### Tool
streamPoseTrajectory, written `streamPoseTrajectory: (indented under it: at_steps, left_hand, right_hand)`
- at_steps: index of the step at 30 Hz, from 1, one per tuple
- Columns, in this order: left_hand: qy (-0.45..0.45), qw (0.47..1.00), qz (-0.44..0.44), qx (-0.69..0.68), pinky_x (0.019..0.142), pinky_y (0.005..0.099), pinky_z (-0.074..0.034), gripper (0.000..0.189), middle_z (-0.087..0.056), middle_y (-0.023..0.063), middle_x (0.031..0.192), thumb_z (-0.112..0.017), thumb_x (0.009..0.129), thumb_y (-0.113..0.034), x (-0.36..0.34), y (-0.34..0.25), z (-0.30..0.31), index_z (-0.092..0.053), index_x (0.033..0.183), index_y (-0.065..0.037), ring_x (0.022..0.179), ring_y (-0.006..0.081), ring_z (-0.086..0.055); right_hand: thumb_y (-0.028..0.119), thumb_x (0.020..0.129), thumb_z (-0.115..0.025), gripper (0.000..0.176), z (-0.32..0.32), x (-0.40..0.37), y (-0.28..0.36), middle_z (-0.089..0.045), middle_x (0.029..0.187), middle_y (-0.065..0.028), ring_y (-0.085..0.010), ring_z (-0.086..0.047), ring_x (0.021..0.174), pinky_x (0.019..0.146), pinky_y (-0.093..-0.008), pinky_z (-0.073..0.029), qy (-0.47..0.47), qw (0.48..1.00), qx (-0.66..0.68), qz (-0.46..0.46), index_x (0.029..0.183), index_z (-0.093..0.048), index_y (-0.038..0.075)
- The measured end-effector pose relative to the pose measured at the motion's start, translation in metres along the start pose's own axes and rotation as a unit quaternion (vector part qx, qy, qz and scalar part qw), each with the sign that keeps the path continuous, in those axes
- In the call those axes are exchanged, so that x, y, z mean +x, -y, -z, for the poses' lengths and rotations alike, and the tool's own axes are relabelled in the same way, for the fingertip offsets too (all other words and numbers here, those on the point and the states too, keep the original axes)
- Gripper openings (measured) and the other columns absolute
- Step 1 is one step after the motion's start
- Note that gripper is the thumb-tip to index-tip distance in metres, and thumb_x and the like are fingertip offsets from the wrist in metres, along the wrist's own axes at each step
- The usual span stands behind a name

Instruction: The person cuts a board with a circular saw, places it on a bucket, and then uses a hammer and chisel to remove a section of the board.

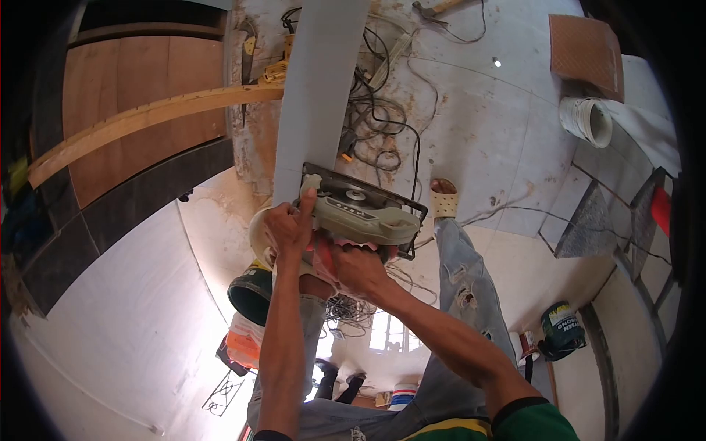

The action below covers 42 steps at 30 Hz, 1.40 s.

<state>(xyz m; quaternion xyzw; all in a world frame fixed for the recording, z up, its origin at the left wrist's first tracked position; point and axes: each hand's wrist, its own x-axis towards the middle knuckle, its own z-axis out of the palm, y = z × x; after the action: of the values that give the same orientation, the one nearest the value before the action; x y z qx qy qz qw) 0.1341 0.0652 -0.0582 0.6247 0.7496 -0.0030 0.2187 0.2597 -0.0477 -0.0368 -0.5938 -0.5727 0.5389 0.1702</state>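
A circular saw point(368, 217) with a greenish-grey housing and a dark metal base plate rests on a long pale board point(316, 88). My left hand point(289, 226) is closed around the saw's front grip, thumb pointing up along it. My right hand point(359, 268) is wrapped round the rear handle, where a bit of red shows beside the fingers. The blade and the underside of the saw are hidden. A black cable runs from near the saw toward a tangle of cords point(375, 121) beside the board.
A wooden strip point(147, 117) meets the board's left side, near a handsaw point(248, 51) and a yellow tool point(276, 72). A hammer point(437, 10) lies at the top. Right stand a white bucket point(577, 121) and a dark bucket point(565, 329); left, a dark green bucket point(250, 294).
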Motion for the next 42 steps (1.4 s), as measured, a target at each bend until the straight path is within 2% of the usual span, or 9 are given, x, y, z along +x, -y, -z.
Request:
streamPoseTrajectory:
  at_steps: [3,11,17,24,27,35,38,42]
  left_hand:
    - [-0.004,1.0,-0.003,0.003,0.055,0.048,-0.041,0.08,-0.053,0.023,0.051,-0.063,0.072,-0.072,0.001,0.001,-0.001,-0.055,0.051,0.005,0.051,0.0363,-0.056]
    - [0.015,1.0,0.001,0.009,0.055,0.0479,-0.041,0.08,-0.052,0.0228,0.05,-0.064,0.072,-0.071,0.001,-0.001,0.002,-0.054,0.051,0.005,0.051,0.0359,-0.056]
    - [0.0,1.0,-0.004,0.006,0.056,0.0481,-0.041,0.079,-0.053,0.0227,0.051,-0.065,0.072,-0.069,0.001,0.001,0.0,-0.053,0.051,0.006,0.052,0.0367,-0.056]
    - [0.014,1.0,0.011,0.01,0.057,0.0485,-0.042,0.078,-0.053,0.0245,0.053,-0.066,0.072,-0.068,0.002,0.001,0.0,-0.053,0.051,0.006,0.054,0.0388,-0.057]
    - [0.008,1.0,0.007,0.014,0.058,0.0488,-0.042,0.077,-0.053,0.0248,0.053,-0.066,0.072,-0.068,0.003,0.004,0.0,-0.054,0.051,0.006,0.054,0.0392,-0.057]
    - [-0.013,1.0,-0.009,0.024,0.056,0.0491,-0.041,0.077,-0.052,0.025,0.052,-0.067,0.072,-0.068,0.004,0.008,-0.003,-0.055,0.052,0.006,0.052,0.0396,-0.055]
    - [-0.009,1.0,-0.011,0.007,0.054,0.0487,-0.04,0.077,-0.052,0.0247,0.051,-0.067,0.072,-0.068,-0.001,0.005,-0.005,-0.055,0.051,0.005,0.051,0.0383,-0.055]
    - [-0.017,1.0,-0.006,0.01,0.053,0.0479,-0.041,0.075,-0.051,0.0202,0.047,-0.068,0.072,-0.067,0.0,0.002,-0.001,-0.054,0.048,0.003,0.047,0.0351,-0.054]
  right_hand:
    - [0.02,0.078,-0.069,0.033,0.002,0.0,0.002,-0.066,0.081,-0.0227,-0.0352,-0.067,0.069,0.059,-0.0421,-0.055,-0.026,1.0,-0.006,0.016,0.099,-0.059,-0.003]
    - [0.017,0.075,-0.071,0.034,0.001,0.001,-0.001,-0.066,0.074,-0.0232,-0.0364,-0.068,0.065,0.057,-0.0449,-0.055,0.028,0.999,0.026,-0.019,0.098,-0.056,-0.003]
    - [0.015,0.073,-0.071,0.032,-0.005,0.001,-0.005,-0.065,0.068,-0.0216,-0.0363,-0.067,0.062,0.056,-0.0444,-0.055,-0.005,1.0,0.014,-0.003,0.094,-0.057,-0.004]
    - [0.017,0.074,-0.071,0.034,-0.01,0.003,-0.008,-0.066,0.071,-0.0215,-0.036,-0.068,0.063,0.057,-0.0442,-0.055,0.016,1.0,0.013,-0.013,0.098,-0.056,-0.003]
    - [0.019,0.075,-0.071,0.035,-0.01,0.002,-0.009,-0.066,0.071,-0.0217,-0.0362,-0.067,0.062,0.057,-0.0444,-0.055,-0.01,1.0,0.011,0.009,0.099,-0.057,-0.002]
    - [0.02,0.078,-0.069,0.036,0.002,0.006,-0.005,-0.066,0.083,-0.0246,-0.0378,-0.068,0.069,0.061,-0.0445,-0.056,0.063,0.998,0.009,-0.015,0.101,-0.055,-0.003]
    - [0.02,0.079,-0.069,0.034,0.002,0.002,-0.009,-0.065,0.083,-0.0243,-0.0388,-0.067,0.068,0.061,-0.0457,-0.055,0.046,0.999,0.019,-0.003,0.1,-0.056,-0.003]
    - [0.019,0.078,-0.069,0.033,-0.002,-0.006,-0.008,-0.064,0.084,-0.023,-0.0381,-0.067,0.069,0.061,-0.0458,-0.054,0.006,1.0,0.013,0.022,0.099,-0.056,-0.003]
